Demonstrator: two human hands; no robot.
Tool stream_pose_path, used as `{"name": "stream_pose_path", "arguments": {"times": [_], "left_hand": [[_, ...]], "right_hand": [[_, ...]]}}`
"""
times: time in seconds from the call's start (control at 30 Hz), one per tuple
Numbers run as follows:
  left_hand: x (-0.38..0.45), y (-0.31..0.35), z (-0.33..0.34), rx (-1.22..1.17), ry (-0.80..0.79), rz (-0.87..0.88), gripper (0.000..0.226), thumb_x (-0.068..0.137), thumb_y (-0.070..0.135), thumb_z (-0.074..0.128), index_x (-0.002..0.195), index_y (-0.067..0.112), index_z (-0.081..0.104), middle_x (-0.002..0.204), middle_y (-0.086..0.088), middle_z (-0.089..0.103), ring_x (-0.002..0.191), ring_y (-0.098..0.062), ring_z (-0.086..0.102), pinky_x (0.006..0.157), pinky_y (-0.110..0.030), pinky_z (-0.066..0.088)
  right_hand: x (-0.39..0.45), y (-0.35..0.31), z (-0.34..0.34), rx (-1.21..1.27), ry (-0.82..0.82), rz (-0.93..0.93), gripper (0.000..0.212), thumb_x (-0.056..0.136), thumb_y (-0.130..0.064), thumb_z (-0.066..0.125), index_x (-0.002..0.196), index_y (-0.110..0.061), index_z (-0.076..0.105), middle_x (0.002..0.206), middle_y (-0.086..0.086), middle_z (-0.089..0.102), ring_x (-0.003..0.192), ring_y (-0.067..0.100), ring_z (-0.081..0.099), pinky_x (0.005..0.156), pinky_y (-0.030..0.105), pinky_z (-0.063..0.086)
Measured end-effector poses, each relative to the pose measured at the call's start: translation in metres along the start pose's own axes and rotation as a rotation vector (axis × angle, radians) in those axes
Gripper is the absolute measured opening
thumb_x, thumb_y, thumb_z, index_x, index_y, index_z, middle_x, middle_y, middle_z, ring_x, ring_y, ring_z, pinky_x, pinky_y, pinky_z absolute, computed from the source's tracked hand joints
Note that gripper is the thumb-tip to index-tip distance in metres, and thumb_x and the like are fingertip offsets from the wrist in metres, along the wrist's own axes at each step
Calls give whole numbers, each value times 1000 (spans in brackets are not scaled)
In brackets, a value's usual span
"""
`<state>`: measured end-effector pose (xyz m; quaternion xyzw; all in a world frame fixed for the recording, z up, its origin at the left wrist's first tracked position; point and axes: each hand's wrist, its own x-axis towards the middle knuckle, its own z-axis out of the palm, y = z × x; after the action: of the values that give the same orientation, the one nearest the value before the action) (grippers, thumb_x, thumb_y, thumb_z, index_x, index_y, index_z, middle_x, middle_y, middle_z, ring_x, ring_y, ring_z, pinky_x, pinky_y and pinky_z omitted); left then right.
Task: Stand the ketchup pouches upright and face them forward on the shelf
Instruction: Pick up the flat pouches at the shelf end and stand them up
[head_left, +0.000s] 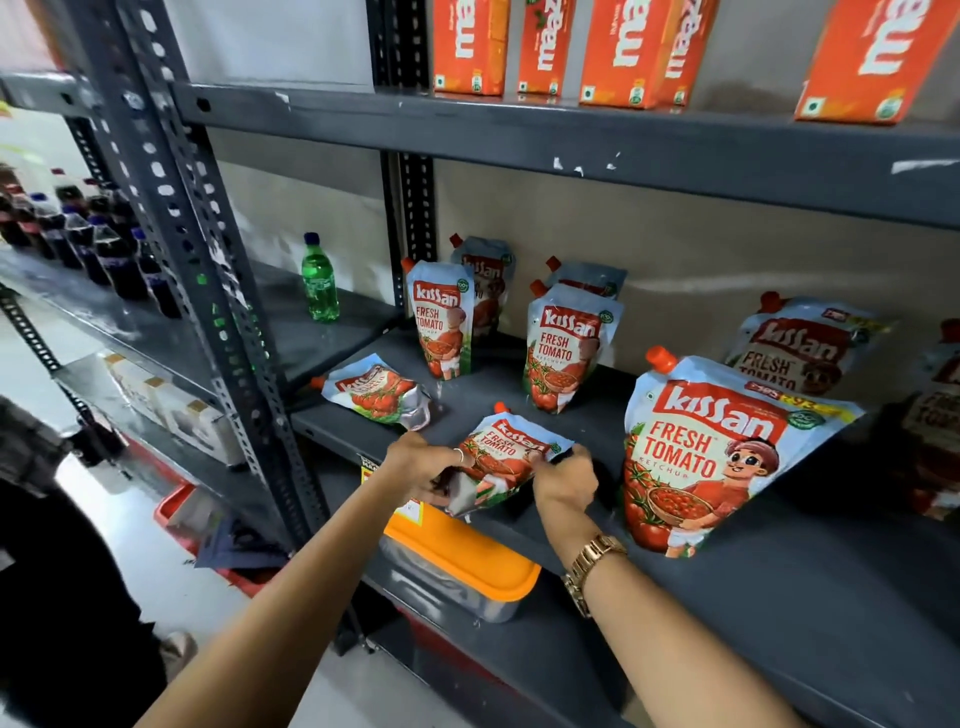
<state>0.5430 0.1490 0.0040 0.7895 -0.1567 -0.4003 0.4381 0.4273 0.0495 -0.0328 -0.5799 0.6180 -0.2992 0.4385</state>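
Both hands, left (422, 467) and right (563, 478), clasped on a small ketchup pouch (506, 460) lying tilted at lower centre of the frame, near the shelf (779, 587) front edge. Soft, squashy, probably slick film; best gripped by the side seams, base down. Another fallen pouch (374, 389) left of centre.

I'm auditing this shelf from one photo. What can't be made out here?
- Rear ketchup pouches: head view, fronts blocked by pouches ahead.
- Far-right pouch: cut off by the frame edge, blurred.
- Held pouch: lower part covered by left hand and right hand.
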Motion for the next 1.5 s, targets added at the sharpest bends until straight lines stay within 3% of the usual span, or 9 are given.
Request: {"name": "stream_pose_path", "arguments": {"times": [0.2,0.3,0.4,0.57,0.67,0.93,1.17,1.27,1.5], "left_hand": [[-6,2,1,-26,-76,-75,39,79,15,70,107,2,46,94,-17,58,71,-24,59,74,-39,53],[-5,-1,-1,-69,-35,-62,29,78,9,70,98,1,51,88,-13,60,78,-27,60,83,-41,53],[-7,4,-7,-143,29,15,16,79,3,68,81,7,53,86,-8,58,78,-21,56,72,-33,51],[2,16,-7,-107,86,244,40,78,-9,64,117,-4,56,108,-12,60,101,-19,52,86,-23,41],[14,11,2,-44,119,322,46,78,-8,65,122,-5,51,121,-21,60,107,-25,55,87,-28,42],[36,-9,9,13,121,368,55,80,-6,63,132,-1,44,133,-20,55,123,-31,52,105,-43,41],[37,-9,-10,-117,204,366,54,79,-20,54,130,-3,47,123,-19,57,111,-30,56,95,-39,48],[36,-15,-26,-210,386,363,38,80,-17,51,114,-3,60,102,-18,65,89,-22,58,87,-36,52],[33,-22,-57,-279,512,339,33,76,-15,51,99,5,63,72,3,59,83,-19,57,68,-24,49]], "right_hand": [[-6,-3,14,274,-27,228,35,75,-14,72,105,1,63,110,23,67,99,39,63,87,45,54],[-10,-7,15,407,-28,162,26,76,-6,69,102,-5,67,106,17,71,98,31,66,86,35,53],[-15,-19,12,494,-25,45,34,75,1,70,108,-4,65,109,15,70,101,26,66,89,35,52],[-14,-50,3,493,-10,-228,39,75,7,67,112,-4,60,112,16,66,92,23,65,79,29,52],[-14,-55,3,371,-10,-370,35,78,4,66,110,-5,58,108,14,65,86,14,59,73,24,50],[-15,-28,9,223,-60,-414,29,77,-4,70,102,-4,55,104,15,65,83,15,58,68,18,47],[-34,-32,9,254,78,-615,26,83,-14,64,95,-21,42,101,2,52,85,13,52,71,32,53],[-44,-38,12,221,64,-696,17,85,-8,60,97,-9,49,107,9,55,100,20,55,76,27,51],[-60,-55,37,104,36,-791,17,84,-5,59,101,-6,57,114,14,59,108,27,53,82,23,42]]}}
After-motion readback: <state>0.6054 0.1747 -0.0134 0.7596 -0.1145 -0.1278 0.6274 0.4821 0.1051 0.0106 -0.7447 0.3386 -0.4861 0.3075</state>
